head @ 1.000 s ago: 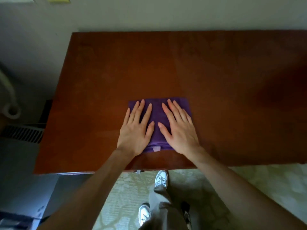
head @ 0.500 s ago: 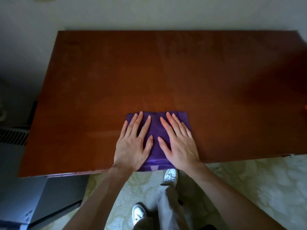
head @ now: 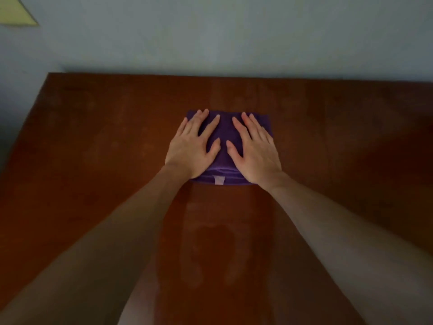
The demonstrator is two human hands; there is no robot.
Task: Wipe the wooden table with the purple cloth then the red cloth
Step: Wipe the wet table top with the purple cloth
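A folded purple cloth [head: 223, 137] lies flat on the dark reddish wooden table [head: 105, 160], toward the far middle of the top. My left hand [head: 192, 146] presses down on the cloth's left half with straight, spread fingers. My right hand [head: 254, 151] presses its right half the same way. A small pale label [head: 219, 180] shows at the cloth's near edge between my wrists. Both forearms stretch far out over the table. No red cloth is in view.
A pale wall [head: 234, 38] runs along the table's far edge. A yellow-green shape [head: 16, 12] sits at the top left corner. The table's left edge [head: 28, 118] slants down toward the near left. A faint damp streak [head: 210, 242] trails behind the cloth.
Both hands have pushed the purple cloth away from the near edge toward the far side of the table. The view has tilted up, so the floor and shoes have dropped out of sight.
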